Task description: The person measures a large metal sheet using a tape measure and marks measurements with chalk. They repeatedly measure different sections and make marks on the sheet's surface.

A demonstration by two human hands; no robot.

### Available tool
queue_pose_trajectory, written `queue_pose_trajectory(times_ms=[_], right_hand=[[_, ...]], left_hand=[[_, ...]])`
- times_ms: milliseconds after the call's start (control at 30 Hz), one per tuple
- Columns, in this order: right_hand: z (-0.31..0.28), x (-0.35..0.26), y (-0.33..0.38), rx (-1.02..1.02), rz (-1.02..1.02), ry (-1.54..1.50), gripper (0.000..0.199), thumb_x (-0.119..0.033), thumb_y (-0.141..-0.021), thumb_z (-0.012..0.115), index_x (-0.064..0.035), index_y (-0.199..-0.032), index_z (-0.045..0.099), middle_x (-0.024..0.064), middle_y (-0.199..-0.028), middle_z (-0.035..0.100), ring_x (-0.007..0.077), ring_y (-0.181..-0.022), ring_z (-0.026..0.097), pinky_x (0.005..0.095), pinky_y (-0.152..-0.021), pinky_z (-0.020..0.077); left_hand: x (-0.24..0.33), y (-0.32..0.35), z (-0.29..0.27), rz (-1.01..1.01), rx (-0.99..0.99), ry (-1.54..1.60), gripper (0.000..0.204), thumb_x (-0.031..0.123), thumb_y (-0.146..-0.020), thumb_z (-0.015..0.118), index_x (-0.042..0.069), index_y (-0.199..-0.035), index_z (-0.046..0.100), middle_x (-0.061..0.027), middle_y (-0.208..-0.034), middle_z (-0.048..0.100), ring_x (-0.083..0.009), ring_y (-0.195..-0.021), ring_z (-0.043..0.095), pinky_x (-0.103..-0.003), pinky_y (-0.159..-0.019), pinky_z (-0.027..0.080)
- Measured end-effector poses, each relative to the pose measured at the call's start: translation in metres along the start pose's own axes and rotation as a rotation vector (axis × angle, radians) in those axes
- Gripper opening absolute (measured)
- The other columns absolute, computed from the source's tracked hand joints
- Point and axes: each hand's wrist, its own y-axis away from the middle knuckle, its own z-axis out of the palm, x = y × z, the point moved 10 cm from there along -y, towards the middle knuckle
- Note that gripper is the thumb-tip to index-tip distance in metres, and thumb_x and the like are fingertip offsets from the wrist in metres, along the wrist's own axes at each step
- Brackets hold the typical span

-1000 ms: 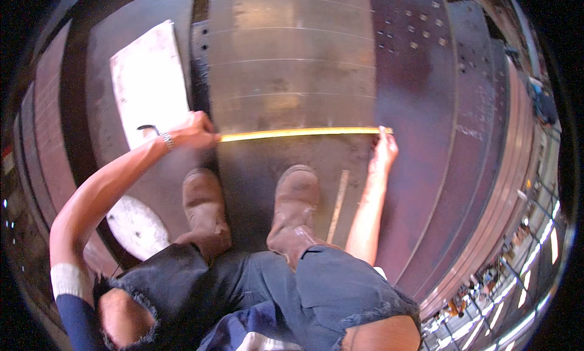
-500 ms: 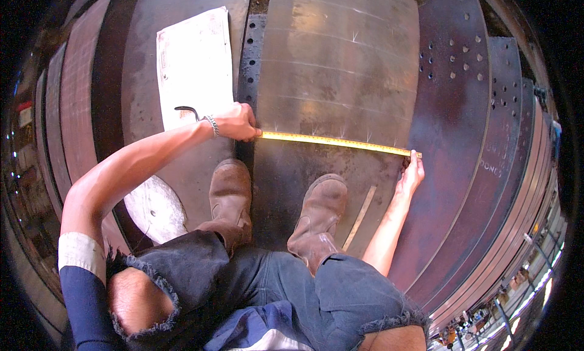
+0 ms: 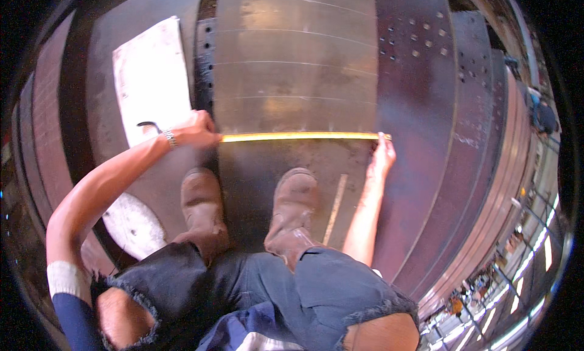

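Observation:
A yellow tape measure (image 3: 298, 136) is stretched straight across a brown steel plate (image 3: 292, 53), from one side edge to the other. My left hand (image 3: 199, 129), somewhat blurred and with a chain bracelet at the wrist, is closed on the tape's left end beside the plate's left edge. What lies inside that fist is hidden. At the plate's right edge my right hand (image 3: 382, 154) pinches the tape's other end between thumb and fingers. Several pale chalk lines (image 3: 292, 63) run across the plate beyond the tape, roughly parallel to it.
My brown boots (image 3: 293, 196) stand on the near side of the tape. A thin pale strip (image 3: 336, 208) lies by the right boot. White sheet (image 3: 155, 71) and rounded white piece (image 3: 135, 226) lie left. Drilled plates (image 3: 420, 77) overlap at right; a person (image 3: 543, 115) is far right.
The whole view has shifted and turned, so the plate and both hands appear farther left and the tape looks level instead of slanting. Both hands still hold the tape.

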Motion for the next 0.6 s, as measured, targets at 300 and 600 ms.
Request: queue_pose_trajectory(times_ms=[300,600], right_hand=[[0.002,0.01,-0.009,-0.058,-0.003,-0.047,0.016,-0.022,-0.089,0.068,-0.0086,-0.088,0.059,-0.0014,-0.079,0.063,0.0085,-0.067,0.058,0.0237,-0.058,0.0452],[0.009,-0.005,0.008,-0.043,0.056,-0.085,0.017,-0.018,-0.089,0.068,-0.0056,-0.083,0.059,-0.0008,-0.076,0.06,0.0082,-0.066,0.053,0.0249,-0.06,0.0425]], left_hand=[[0.001,-0.001,-0.001,0.035,0.071,-0.007,0.032,0.037,-0.08,0.067,0.006,-0.074,0.074,-0.0126,-0.063,0.065,-0.0232,-0.059,0.064,-0.037,-0.06,0.052],[0.003,0.004,-0.005,0.031,0.079,0.021,0.031,0.037,-0.079,0.068,0.007,-0.073,0.074,-0.0126,-0.06,0.065,-0.0232,-0.056,0.064,-0.038,-0.057,0.051]])
